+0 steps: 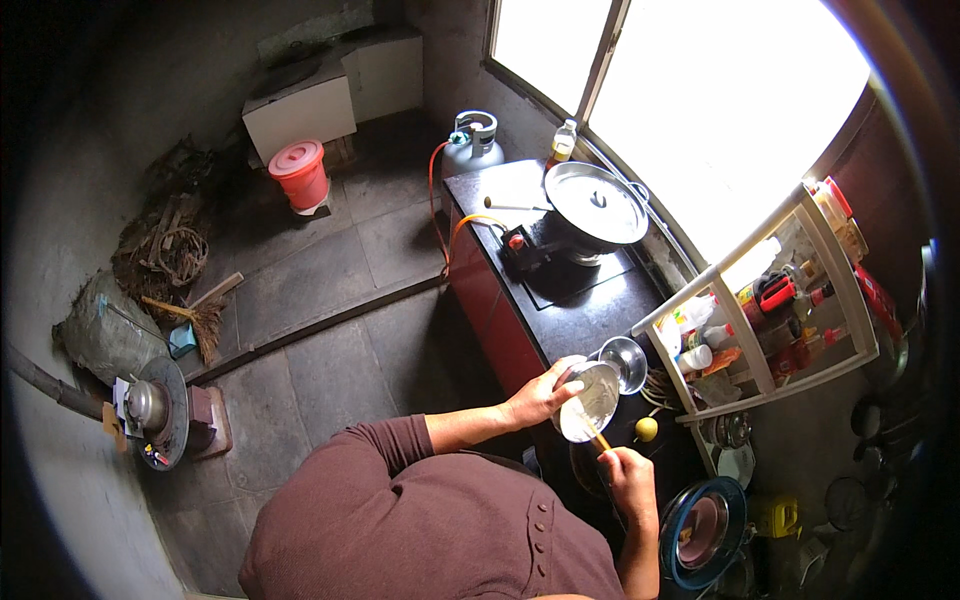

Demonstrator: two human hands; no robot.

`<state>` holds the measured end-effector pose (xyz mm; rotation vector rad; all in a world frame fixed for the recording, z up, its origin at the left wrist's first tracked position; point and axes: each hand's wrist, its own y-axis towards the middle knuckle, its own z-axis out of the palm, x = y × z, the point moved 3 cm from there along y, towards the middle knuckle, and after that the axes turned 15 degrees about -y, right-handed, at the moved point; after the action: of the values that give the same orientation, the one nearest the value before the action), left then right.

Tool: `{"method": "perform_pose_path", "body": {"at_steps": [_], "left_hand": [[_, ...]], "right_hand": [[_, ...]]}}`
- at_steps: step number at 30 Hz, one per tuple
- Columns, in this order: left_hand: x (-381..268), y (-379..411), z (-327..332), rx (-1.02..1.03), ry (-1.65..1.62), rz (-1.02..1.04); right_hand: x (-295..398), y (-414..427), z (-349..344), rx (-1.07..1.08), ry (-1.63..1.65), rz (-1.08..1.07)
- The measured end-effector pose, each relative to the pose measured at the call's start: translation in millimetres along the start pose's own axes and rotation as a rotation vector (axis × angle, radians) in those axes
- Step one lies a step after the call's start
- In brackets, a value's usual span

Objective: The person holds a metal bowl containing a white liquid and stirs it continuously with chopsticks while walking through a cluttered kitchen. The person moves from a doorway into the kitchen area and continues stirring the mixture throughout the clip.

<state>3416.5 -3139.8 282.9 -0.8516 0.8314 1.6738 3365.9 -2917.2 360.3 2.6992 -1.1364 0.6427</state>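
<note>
My left hand point(541, 397) grips the rim of a bowl point(606, 390), thumb over its edge, and tilts it. Something whitish coats the inside of the bowl. In my right hand point(631, 480) is a pair of yellowish chopsticks or a similar stick point(598, 438), its far end inside the bowl. Just beyond the bowl stands a small steel pot or cup point(628, 361) on the dark countertop point(574, 326). A round yellow fruit point(646, 429) lies to the right of the bowl.
A lidded steel pan point(596, 201) sits on a gas burner point(525, 251), hosed to a gas cylinder point(472, 150). A white rack point(757, 337) holds several bottles. Nested basins point(739, 517) stand at right. Behind lie a red lidded bucket point(304, 184) and a round stove point(169, 420).
</note>
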Motion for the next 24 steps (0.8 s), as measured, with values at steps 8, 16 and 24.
{"method": "perform_pose_path", "body": {"at_steps": [8, 16, 24], "left_hand": [[0.0, 4.3, 2.0, 0.022, -0.018, 0.017], [-2.9, 7.8, 3.7, 0.019, -0.035, 0.015], [-4.3, 7.9, 4.0, 0.021, -0.018, -0.031]], "right_hand": [[2.3, -0.8, -1.5, 0.048, 0.019, 0.021], [2.0, -1.4, -2.0, 0.072, -0.002, 0.036], [-1.5, -1.9, 0.9, 0.031, -0.044, -0.045]]}}
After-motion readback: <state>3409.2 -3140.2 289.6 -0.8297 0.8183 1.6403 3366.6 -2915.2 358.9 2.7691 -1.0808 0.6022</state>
